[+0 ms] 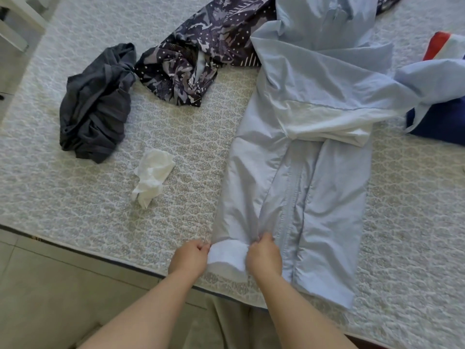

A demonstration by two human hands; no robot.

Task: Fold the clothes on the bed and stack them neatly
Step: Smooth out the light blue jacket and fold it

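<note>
Both hands, left hand and right hand, pinch the pale blue jacket's hem; a white cloth lies beyond the left hand.

Pale blue jacket, grey heap

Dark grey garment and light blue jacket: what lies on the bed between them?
In the head view, a crumpled white cloth lies on the patterned bedcover between the dark grey garment and the light blue jacket; the rest is bare bedcover.
</note>
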